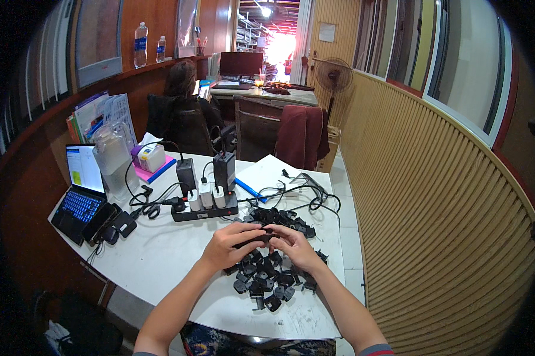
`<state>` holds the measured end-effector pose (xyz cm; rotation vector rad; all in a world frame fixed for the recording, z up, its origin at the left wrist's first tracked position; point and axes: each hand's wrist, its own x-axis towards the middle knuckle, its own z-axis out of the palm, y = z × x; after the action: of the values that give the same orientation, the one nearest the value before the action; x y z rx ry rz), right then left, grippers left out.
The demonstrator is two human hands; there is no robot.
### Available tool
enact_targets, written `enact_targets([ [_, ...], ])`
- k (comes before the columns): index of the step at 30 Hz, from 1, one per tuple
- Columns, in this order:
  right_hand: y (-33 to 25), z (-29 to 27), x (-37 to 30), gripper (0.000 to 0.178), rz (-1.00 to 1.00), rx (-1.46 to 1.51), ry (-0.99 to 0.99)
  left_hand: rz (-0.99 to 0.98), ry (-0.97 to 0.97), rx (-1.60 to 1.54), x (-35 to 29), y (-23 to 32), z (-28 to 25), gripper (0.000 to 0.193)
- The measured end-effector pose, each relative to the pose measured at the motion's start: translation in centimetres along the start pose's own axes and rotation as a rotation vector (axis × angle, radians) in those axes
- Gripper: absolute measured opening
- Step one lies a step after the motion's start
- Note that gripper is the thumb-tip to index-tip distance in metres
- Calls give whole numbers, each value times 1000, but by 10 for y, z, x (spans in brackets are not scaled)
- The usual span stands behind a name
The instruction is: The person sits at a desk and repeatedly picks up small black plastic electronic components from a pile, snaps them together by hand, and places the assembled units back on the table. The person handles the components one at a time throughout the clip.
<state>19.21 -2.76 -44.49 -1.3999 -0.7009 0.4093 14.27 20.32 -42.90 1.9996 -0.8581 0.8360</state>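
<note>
My left hand (233, 243) and my right hand (296, 247) meet over the white table (155, 261), fingertips closed from both sides on a small black plastic part (268, 233). The fingers cover much of it, so its exact shape does not show. Just below my hands lies a loose pile of black plastic pieces (270, 276), blocky and clip-like, some with prongs. Beyond my fingers is a second heap of similar black pieces (288, 221), partly hidden by my hands.
A black power strip (205, 212) with white chargers and two dark adapters stands behind my left hand. Cables (315, 193) trail to the right. Farther left are a laptop (83, 190), a water jug (112, 160) and a tissue pack (151, 158). A person (181, 89) sits beyond the table.
</note>
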Motion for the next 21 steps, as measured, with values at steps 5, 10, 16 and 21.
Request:
enact_targets([
  [5,3,0,-1,43,33,-33,21,32,-21,57,-1,2,0,29],
  [10,3,-6,-1,45,87,-80,63,0,5,49,0,9,5,31],
  [16,-2,-12,-2,54,169,-253,56,14,-36,69,-1,8,5,33],
  [21,-10,-10,-3,61,82,-378,39,15,-76,54,-1,7,3,34],
])
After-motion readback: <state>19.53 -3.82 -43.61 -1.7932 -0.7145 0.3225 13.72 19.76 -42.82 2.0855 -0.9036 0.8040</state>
